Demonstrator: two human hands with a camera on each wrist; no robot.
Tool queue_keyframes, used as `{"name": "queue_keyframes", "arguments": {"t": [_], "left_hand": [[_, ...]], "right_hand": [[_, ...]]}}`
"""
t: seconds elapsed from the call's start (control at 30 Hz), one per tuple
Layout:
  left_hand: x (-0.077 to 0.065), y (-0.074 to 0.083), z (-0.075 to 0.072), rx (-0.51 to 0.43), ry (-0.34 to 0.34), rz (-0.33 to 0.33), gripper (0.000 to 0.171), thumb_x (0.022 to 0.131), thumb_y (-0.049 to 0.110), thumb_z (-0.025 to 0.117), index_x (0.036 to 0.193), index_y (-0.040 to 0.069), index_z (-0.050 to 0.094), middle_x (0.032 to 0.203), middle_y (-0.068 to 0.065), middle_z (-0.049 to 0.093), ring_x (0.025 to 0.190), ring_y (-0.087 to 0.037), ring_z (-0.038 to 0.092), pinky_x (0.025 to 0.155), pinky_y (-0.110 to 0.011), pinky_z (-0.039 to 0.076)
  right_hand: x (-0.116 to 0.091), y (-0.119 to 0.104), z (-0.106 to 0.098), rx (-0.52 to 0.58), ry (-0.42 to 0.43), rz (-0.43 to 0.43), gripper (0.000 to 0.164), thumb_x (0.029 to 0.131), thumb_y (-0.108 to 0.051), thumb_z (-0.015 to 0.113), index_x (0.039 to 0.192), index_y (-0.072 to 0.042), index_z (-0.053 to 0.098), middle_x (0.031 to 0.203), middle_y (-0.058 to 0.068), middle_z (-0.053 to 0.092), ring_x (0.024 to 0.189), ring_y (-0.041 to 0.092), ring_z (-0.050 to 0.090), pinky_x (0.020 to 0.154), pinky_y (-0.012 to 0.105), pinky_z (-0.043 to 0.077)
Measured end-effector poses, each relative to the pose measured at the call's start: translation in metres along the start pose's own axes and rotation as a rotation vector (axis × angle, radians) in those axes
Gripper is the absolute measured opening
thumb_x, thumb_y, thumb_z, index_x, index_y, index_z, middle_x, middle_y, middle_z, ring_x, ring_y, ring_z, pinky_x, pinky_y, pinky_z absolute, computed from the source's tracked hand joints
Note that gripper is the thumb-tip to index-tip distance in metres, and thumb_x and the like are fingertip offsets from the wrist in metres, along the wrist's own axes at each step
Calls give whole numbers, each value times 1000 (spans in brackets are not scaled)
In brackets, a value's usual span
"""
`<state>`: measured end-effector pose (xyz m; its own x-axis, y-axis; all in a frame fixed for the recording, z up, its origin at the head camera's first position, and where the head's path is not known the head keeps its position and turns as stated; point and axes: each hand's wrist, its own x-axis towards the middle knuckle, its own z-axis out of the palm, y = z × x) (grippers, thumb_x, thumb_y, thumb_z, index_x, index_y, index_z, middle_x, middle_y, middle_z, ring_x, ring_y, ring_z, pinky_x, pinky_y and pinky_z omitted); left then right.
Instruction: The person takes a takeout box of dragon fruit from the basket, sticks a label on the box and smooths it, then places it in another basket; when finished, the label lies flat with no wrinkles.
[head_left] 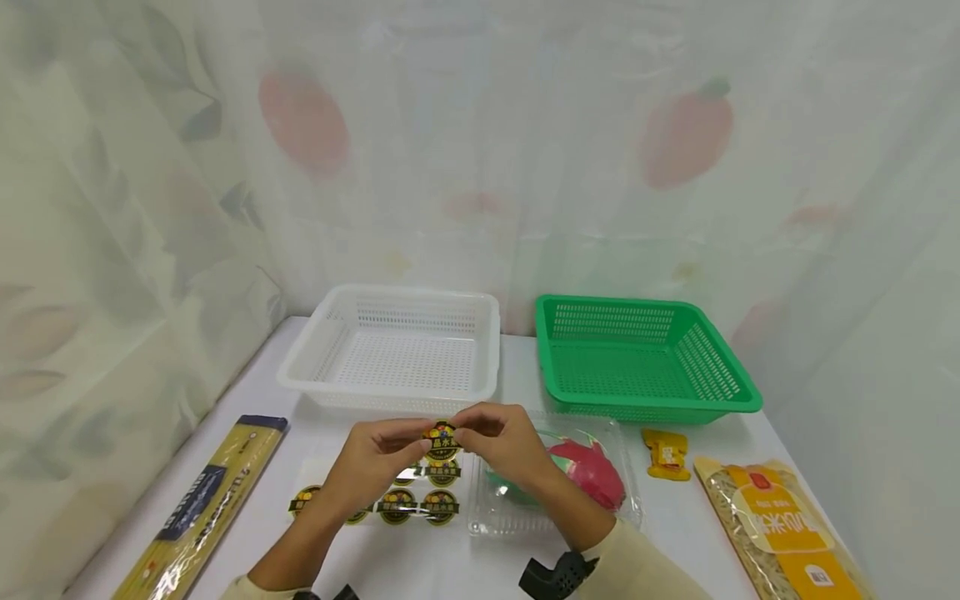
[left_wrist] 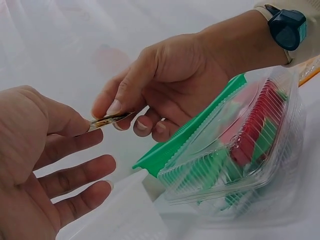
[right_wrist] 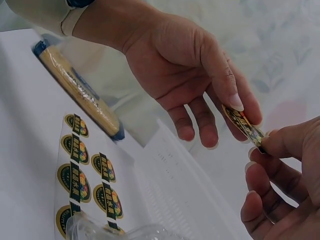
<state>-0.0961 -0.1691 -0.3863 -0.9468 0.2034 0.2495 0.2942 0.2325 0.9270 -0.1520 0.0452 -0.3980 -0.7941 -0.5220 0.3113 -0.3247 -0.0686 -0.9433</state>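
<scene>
Between both hands a round black-and-gold sticker with a fruit picture is held up above the table. My left hand pinches its left edge between thumb and index finger, while my right hand pinches the opposite edge. In both wrist views the other fingers of each hand spread loosely below. Under the hands lies a sheet of similar stickers, partly covered by the left forearm. Beneath the right forearm stands a clear plastic clamshell box holding a pink and green dragon fruit.
A white basket and a green basket stand along the back. On the left lies a pack of noodles. A small yellow packet and a larger yellow-labelled bag lie at right. Patterned curtains surround the table.
</scene>
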Motion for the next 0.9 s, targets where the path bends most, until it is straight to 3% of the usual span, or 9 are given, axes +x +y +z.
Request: {"name": "queue_keyframes", "arguments": {"t": [0.17, 0.33, 0.6, 0.9], "left_hand": [[3, -2, 4, -29, -22, -4, 32, 92, 12, 67, 121, -3, 65, 109, -14, 68, 96, -25, 67, 79, -33, 53], [6, -3, 9, -35, -38, 3, 32, 91, 12, 68, 120, -2, 66, 106, -13, 69, 92, -24, 68, 78, -33, 53], [14, -5, 21, -36, -61, 21, 32, 91, 11, 68, 120, -3, 65, 107, -14, 69, 92, -23, 68, 77, -33, 54], [23, -9, 37, -34, -96, 13, 32, 91, 12, 68, 121, 1, 66, 110, -11, 68, 92, -22, 67, 77, -32, 54]], "right_hand": [[-7, -19, -3, 4, 15, -1, 14, 90, 6, 62, 101, 11, 69, 91, 21, 68, 77, 18, 65, 70, 30, 54], [-12, -27, -7, -4, 38, 6, 14, 89, 7, 62, 100, 12, 68, 90, 21, 68, 77, 20, 64, 70, 27, 53], [-17, 3, -18, 35, 68, -29, 14, 90, 5, 64, 102, 8, 70, 96, 17, 69, 83, 21, 65, 73, 28, 53], [-27, 10, -33, -21, 89, -120, 14, 90, 0, 66, 102, 5, 71, 95, 16, 69, 81, 24, 67, 70, 30, 54]]}}
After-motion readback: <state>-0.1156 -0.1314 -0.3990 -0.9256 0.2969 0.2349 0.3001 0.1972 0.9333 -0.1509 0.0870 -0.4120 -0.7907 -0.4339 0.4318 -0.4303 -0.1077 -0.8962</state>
